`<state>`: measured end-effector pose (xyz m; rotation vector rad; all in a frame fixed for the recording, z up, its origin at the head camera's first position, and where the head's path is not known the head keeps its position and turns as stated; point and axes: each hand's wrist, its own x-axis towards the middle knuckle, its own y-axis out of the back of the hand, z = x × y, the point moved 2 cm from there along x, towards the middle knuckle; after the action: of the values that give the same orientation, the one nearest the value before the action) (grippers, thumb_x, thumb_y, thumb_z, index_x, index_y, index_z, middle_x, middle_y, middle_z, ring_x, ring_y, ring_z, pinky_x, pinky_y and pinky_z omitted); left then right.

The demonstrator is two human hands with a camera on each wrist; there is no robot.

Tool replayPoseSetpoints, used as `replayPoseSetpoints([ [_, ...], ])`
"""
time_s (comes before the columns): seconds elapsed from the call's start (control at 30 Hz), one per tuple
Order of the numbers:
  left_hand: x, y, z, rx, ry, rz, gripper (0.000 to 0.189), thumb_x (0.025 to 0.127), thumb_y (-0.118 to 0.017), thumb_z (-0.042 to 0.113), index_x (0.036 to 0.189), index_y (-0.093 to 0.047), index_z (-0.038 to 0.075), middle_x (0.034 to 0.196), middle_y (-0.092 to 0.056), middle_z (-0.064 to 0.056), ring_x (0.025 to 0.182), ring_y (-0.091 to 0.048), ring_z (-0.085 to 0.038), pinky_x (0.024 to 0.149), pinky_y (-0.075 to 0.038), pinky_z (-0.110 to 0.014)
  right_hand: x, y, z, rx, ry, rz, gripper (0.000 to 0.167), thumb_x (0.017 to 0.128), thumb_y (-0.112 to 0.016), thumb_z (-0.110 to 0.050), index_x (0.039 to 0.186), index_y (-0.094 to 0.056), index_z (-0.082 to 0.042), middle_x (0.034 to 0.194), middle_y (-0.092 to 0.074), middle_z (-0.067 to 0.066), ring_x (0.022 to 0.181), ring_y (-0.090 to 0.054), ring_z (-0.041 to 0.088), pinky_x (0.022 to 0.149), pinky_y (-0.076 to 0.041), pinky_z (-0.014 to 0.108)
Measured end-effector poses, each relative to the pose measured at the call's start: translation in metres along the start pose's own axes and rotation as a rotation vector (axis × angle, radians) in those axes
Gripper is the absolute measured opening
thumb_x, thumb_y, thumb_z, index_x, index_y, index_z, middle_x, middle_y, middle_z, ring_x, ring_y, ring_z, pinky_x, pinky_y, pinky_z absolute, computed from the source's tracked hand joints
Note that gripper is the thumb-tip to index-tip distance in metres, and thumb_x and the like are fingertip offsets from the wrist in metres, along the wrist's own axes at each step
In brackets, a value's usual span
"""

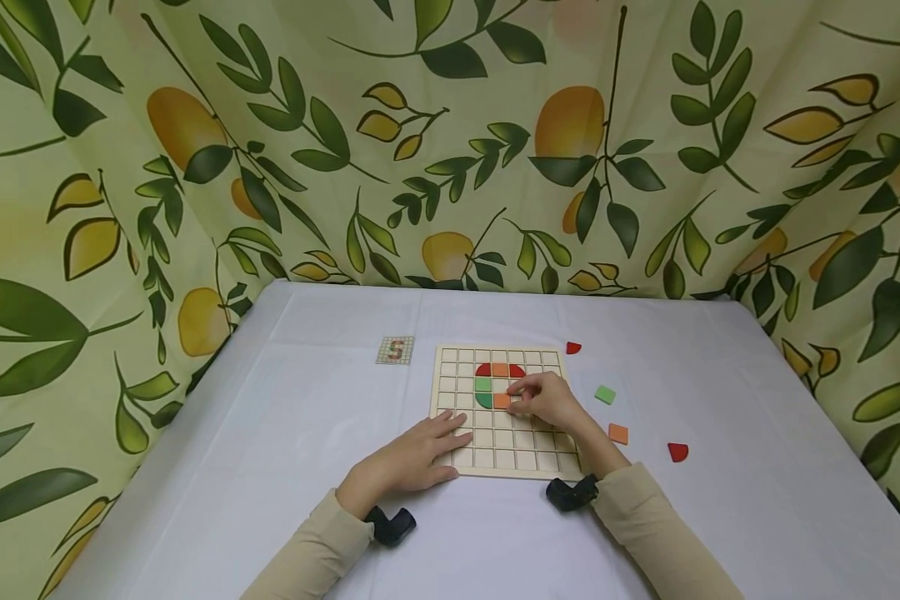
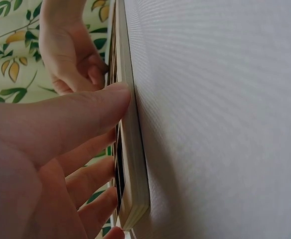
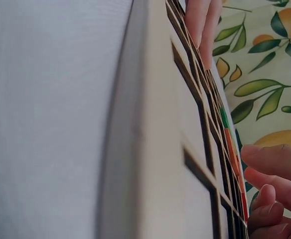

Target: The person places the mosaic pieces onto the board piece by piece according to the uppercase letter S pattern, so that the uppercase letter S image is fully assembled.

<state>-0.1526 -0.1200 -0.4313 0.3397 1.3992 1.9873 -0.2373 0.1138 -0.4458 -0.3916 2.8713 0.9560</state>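
A wooden grid board (image 1: 450,458) lies on the table. My left hand (image 1: 420,450) rests on its lower left part, fingers spread, with the thumb (image 2: 105,102) along the front edge in the left wrist view. On the grid are a row of red quarter-round (image 1: 483,369), orange square (image 1: 500,369) and red quarter-round tiles, a light green square (image 1: 483,384), a dark green quarter-round (image 1: 483,400) and an orange square (image 1: 502,401). My right hand (image 1: 546,400) has curled fingers, the fingertips right at the lower orange square; I cannot tell whether they pinch a tile.
A small pattern card (image 1: 395,350) lies left of the board. To the right are loose tiles: a red quarter-round (image 1: 573,347), a green square (image 1: 605,394), an orange square (image 1: 618,433) and another red quarter-round (image 1: 678,452). A leaf-and-fruit curtain (image 1: 450,167) hangs behind the white table.
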Motion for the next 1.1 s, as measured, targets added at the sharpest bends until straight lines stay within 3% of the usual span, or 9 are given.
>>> replayPoseSetpoints([
  [0.23, 0.001, 0.0, 0.0, 0.012, -0.004, 0.005, 0.053, 0.096, -0.057, 0.028, 0.145, -0.045, 0.014, 0.159, -0.033, -0.01, 0.15, -0.024, -0.031, 0.122, -0.026, -0.05, -0.007, 0.006, 0.0, -0.003, 0.041, 0.003, 0.021, 0.079, -0.077, -0.01, 0.097, -0.074, 0.0, 0.062, -0.047, -0.002, 0.06, -0.042, 0.012, 0.049, -0.031, 0.019],
  [0.57, 0.0, 0.0, 0.001, -0.007, 0.002, -0.001, 0.052, 0.096, -0.057, 0.027, 0.145, -0.044, 0.013, 0.159, -0.032, -0.01, 0.151, -0.023, -0.031, 0.122, -0.026, -0.05, -0.018, 0.015, 0.004, -0.026, 0.002, 0.019, 0.023, 0.079, -0.077, -0.013, 0.1, -0.074, -0.002, 0.067, -0.051, -0.001, 0.068, -0.046, 0.013, 0.054, -0.034, 0.019],
  [1.1, 0.001, -0.003, 0.0, -0.001, -0.004, 0.012, 0.053, 0.095, -0.058, 0.027, 0.145, -0.045, 0.014, 0.159, -0.033, -0.01, 0.15, -0.024, -0.032, 0.122, -0.027, -0.051, -0.032, 0.037, 0.013, -0.01, 0.042, 0.043, 0.027, 0.08, -0.075, -0.013, 0.102, -0.071, 0.003, 0.067, -0.051, -0.003, 0.064, -0.043, 0.01, 0.05, -0.034, 0.019],
])
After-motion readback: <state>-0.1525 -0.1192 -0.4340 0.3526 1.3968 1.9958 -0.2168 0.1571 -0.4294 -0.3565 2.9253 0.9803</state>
